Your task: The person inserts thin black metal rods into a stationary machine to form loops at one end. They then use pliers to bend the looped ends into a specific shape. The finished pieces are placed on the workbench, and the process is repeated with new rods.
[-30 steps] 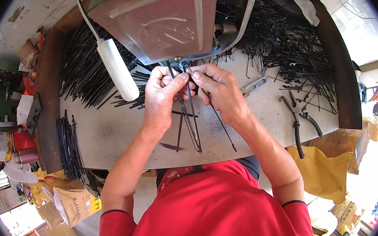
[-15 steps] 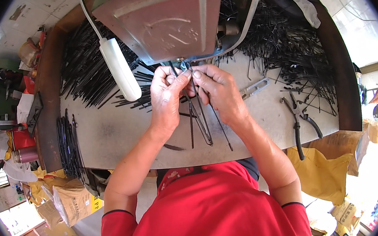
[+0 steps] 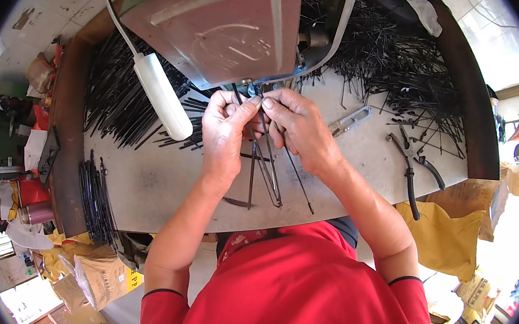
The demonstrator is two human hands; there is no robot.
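Below the reddish-brown machine head, both my hands meet at its working end. My left hand is closed, thumb against fingers, on thin black rods whose lower ends slant down toward my body. Close beside it, my right hand pinches at the same rods near their upper ends. One separate thin rod slants down to the right from under my right hand. The fingers cover the rods' upper ends, so what touches the machine there is hidden.
A white lamp hangs left of the machine. Piles of black rods lie left and back right, with a smaller bundle near left. Black-handled pliers and a metal tool lie right. A raised brown rim borders the table.
The rods' lower ends have swung slightly left and toward my body. Both hands remain pinched together under the machine head, almost in the same place.
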